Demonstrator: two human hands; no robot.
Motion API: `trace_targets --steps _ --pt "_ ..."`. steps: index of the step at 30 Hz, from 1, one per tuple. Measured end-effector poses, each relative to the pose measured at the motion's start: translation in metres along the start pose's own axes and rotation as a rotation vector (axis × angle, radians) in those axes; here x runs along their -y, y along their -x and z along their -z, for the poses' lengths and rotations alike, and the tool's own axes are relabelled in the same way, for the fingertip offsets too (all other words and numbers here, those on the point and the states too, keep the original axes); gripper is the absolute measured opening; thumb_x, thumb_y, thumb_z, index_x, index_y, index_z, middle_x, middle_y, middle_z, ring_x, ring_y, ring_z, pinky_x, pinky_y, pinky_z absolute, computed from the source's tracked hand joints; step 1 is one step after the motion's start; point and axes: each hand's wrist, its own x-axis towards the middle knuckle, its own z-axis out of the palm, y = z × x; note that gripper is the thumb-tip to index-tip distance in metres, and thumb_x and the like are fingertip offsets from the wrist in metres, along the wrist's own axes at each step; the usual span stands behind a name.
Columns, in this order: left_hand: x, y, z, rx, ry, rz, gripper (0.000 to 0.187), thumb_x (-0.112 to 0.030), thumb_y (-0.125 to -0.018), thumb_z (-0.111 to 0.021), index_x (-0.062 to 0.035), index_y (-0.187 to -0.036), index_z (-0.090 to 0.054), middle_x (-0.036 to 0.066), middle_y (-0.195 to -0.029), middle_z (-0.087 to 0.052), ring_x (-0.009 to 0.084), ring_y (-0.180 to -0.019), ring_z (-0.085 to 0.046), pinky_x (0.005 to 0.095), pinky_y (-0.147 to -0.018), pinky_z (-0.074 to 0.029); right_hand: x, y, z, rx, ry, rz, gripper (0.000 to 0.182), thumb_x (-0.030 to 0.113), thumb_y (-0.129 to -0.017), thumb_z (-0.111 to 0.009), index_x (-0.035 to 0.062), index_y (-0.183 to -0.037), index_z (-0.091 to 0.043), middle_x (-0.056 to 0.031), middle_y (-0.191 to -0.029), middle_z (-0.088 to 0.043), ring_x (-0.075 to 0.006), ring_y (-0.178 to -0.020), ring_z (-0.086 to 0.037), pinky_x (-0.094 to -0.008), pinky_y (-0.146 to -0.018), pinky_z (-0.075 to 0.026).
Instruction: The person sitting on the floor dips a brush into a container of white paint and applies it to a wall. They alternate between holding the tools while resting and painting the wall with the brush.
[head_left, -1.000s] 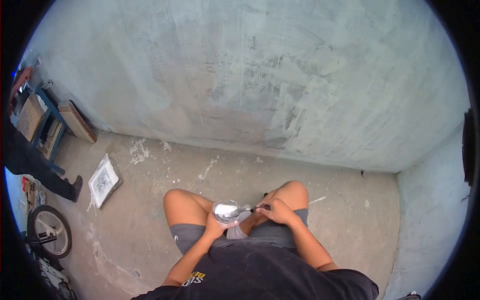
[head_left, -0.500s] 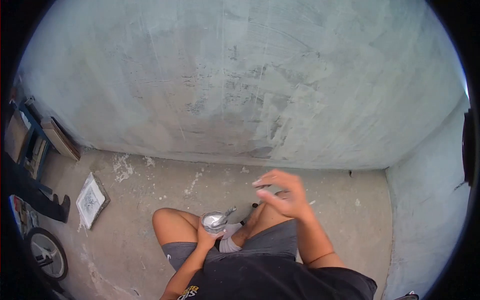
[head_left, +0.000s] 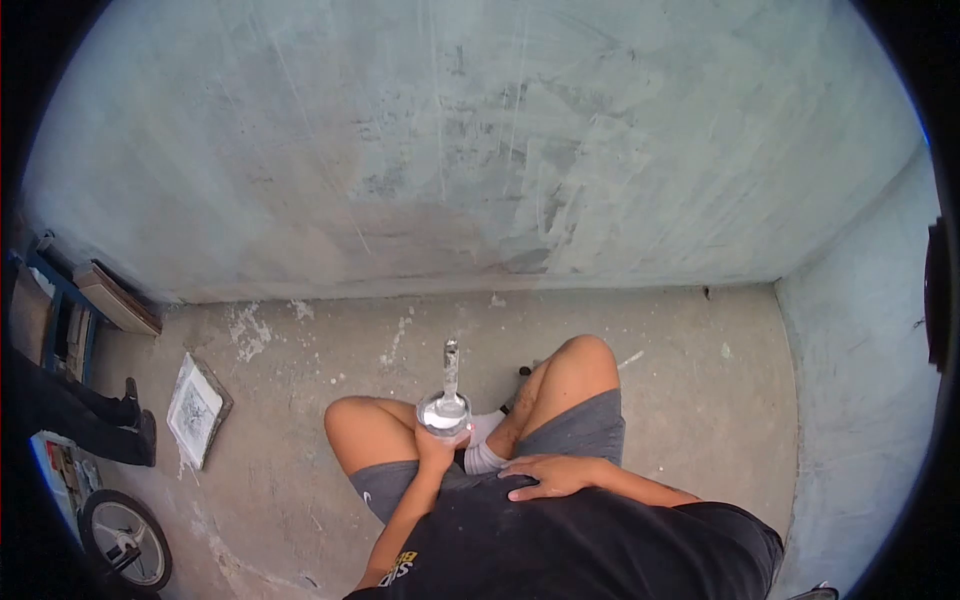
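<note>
My left hand [head_left: 437, 450] is wrapped round a small round cup [head_left: 459, 431], held above my crossed legs. White paste [head_left: 438, 417] shows inside it. A putty knife [head_left: 451, 372] smeared with white stands in the cup, its handle pointing away from me towards the wall. My right hand [head_left: 548, 476] lies on the front of my dark shirt [head_left: 580, 540] at the waist, fingers stretched out and holding nothing.
Ahead rises a grey, patchily coated wall [head_left: 440, 180]. White splatters mark the concrete floor [head_left: 700, 400]. On the left are a white-smeared tray [head_left: 221, 420], a person's legs [head_left: 100, 410], a wheel [head_left: 155, 560], boards [head_left: 118, 297] and a blue frame [head_left: 55, 275].
My right hand has come down from in front of my knee to my waist. The putty knife in the cup now stands straighter, its handle towards the wall.
</note>
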Motion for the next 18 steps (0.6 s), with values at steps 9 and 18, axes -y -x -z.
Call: trace_targets --steps 9,18 --pt "-0.008 -0.007 -0.014 0.087 0.008 -0.008 0.077 -0.014 -0.062 -0.096 -0.0005 -0.123 -0.051 0.011 -0.111 -0.065 0.0219 -0.102 -0.064 0.0360 -0.092 -0.052 0.004 0.019 -0.016 0.065 -0.222 -0.159 0.081 0.062 -0.099 -0.047 0.0043 -0.154 -0.033 -0.0262 -0.158 -0.033 -0.0394 -0.148 -0.030 -0.0455 -0.121 -0.024" --pt "0.002 -0.009 -0.008 0.036 0.035 0.030 0.078 -0.012 -0.061 -0.096 -0.0001 -0.125 -0.051 0.011 -0.112 -0.066 0.0212 -0.102 -0.065 0.0355 -0.092 -0.052 -0.010 0.007 -0.014 0.099 -0.177 -0.121 0.088 0.069 -0.096 -0.045 0.0032 -0.153 -0.035 -0.0241 -0.158 -0.034 -0.0393 -0.147 -0.032 -0.0440 -0.121 -0.025"
